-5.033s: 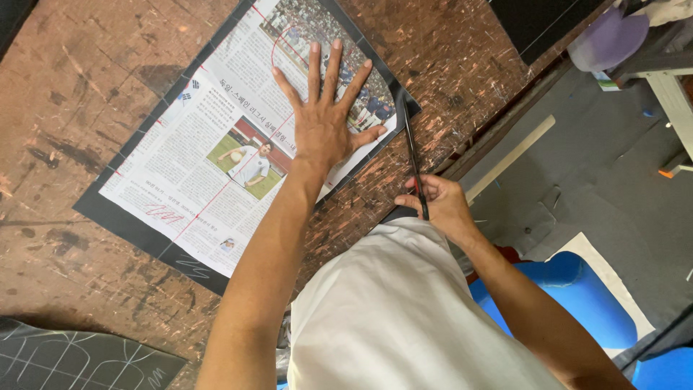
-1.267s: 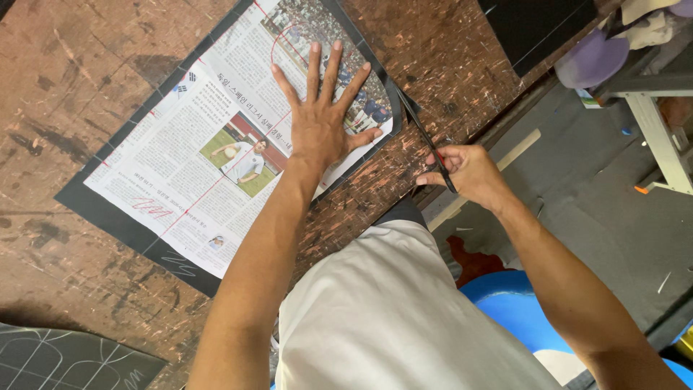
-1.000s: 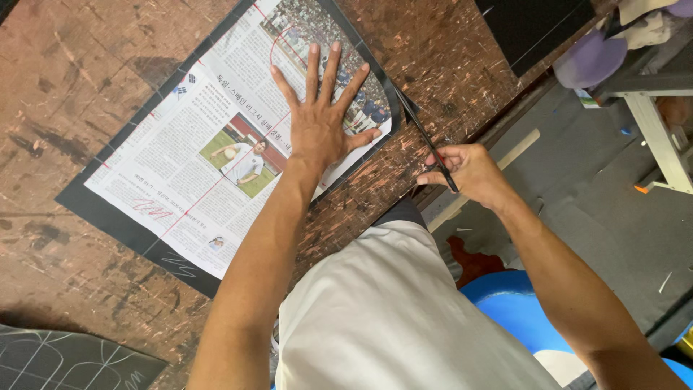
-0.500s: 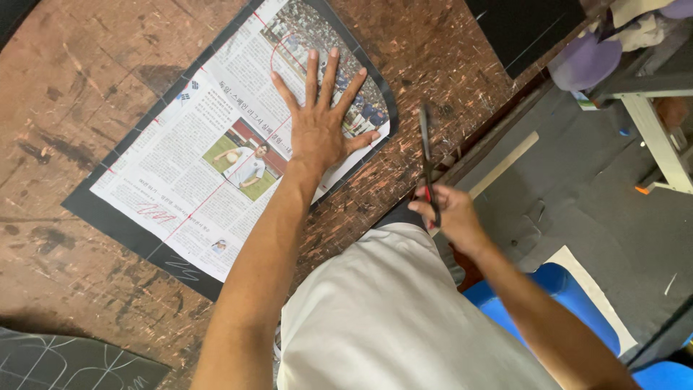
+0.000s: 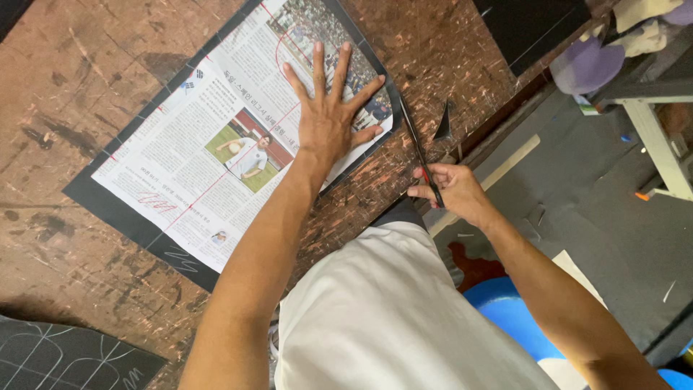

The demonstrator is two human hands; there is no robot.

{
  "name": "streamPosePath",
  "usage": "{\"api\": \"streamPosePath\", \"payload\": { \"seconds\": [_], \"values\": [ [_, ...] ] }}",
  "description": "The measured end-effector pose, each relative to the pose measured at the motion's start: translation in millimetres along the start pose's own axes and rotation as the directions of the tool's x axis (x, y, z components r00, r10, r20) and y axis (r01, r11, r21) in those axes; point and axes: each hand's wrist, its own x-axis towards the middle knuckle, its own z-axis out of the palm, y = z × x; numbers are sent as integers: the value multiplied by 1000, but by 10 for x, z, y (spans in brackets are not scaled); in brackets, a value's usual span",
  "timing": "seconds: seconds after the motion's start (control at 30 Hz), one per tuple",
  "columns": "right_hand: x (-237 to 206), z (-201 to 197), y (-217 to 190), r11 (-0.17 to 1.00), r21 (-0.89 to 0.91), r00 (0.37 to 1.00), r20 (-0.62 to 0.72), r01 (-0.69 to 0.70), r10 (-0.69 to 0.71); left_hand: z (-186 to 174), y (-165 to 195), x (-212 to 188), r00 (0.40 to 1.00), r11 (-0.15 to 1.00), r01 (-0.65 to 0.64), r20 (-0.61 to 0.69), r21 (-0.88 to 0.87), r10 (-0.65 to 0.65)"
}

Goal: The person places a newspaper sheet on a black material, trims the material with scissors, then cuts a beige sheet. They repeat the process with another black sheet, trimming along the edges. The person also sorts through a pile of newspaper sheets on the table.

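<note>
— Pressing flat, is it? What is the left hand [image 5: 328,123] doing up there, just above the middle of the frame?

— Yes, it lies open with fingers spread, palm down on the newspaper sheet [image 5: 216,144], which rests on a dark sheet [image 5: 108,206] that shows as a border round it. Both lie on the worn brown table [image 5: 65,72], running from the left side up toward the top centre.

— And the right hand [image 5: 451,191]?

— Closed round the handles of the scissors [image 5: 420,155], right of centre. The blades point up the frame, their tip at the right edge of the dark sheet, just beside the left hand's thumb.

— How would that sheet handle?

— Light and limp, I'd judge; the paper on top thin, easily torn or shifted. Holding it is best done as shown, by broad flat pressure close to the cut edge, not by pinching a corner.

— Anything else near?

— A small dark offcut [image 5: 444,123] lies on the table just right of the blades.
</note>
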Motion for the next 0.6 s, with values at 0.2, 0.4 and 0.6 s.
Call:
{"api": "streamPosePath", "payload": {
  "seconds": [0.2, 0.4, 0.6],
  "values": [
    [66, 79, -50, 996, 87, 999, 11, 37, -39, 28, -1, -5, 1000, 1000, 12, 3, 2, -12],
    [116, 71, -9, 999, 42, 1000, -19, 8, -7, 48, -7, -8, 1000, 1000, 4, -17, -6, -4],
    [111, 44, -19, 996, -43, 996, -39, 84, -86, 20, 0, 6, 1000, 1000, 6, 19, -11, -6]
  ]
}}
